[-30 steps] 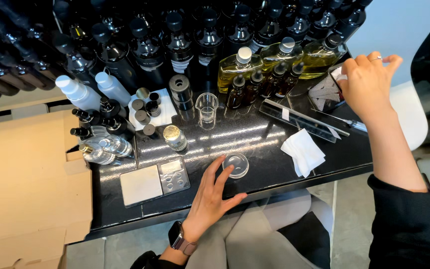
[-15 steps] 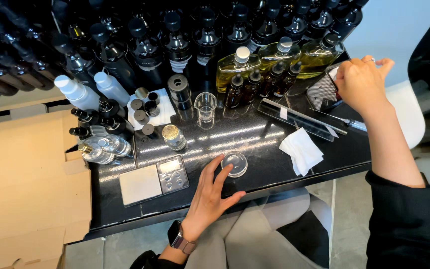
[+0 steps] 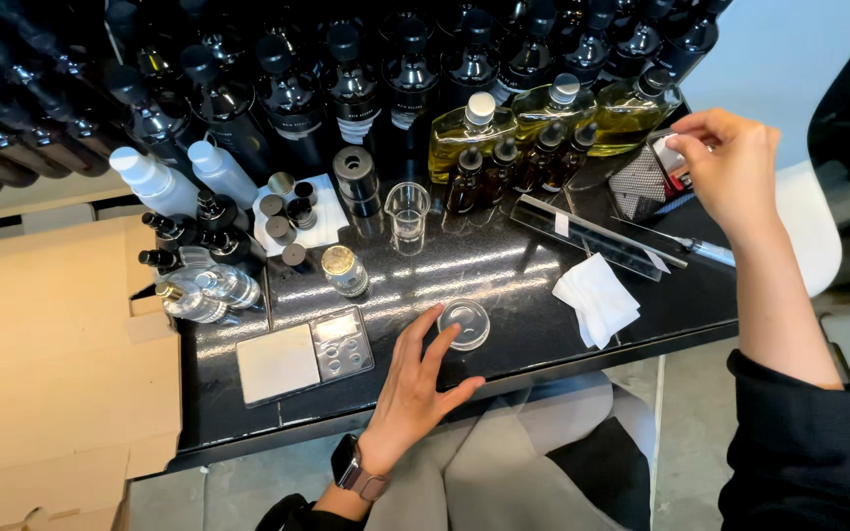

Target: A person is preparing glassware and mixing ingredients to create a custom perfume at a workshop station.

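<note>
My left hand (image 3: 415,383) rests flat on the glossy black table (image 3: 504,265), fingers spread, its fingertips touching a small round clear glass dish (image 3: 465,324). My right hand (image 3: 730,167) is raised at the far right, with its fingers pinched on a small white piece at the top of a patterned box (image 3: 646,182). A folded white tissue (image 3: 595,297) lies between the two hands. A small silver pocket scale (image 3: 305,354) sits left of my left hand.
Rows of dark bottles (image 3: 346,79) fill the back. Three yellow-liquid bottles (image 3: 553,113), small amber bottles (image 3: 504,167), a clear beaker (image 3: 407,210), white spray bottles (image 3: 184,177), a clear ruler (image 3: 592,236) and a pen (image 3: 705,251) are on the table. Cardboard (image 3: 41,374) lies left.
My right hand has drawn in and closed its fingers into a pinch at the patterned box. My left hand has stayed by the glass dish.
</note>
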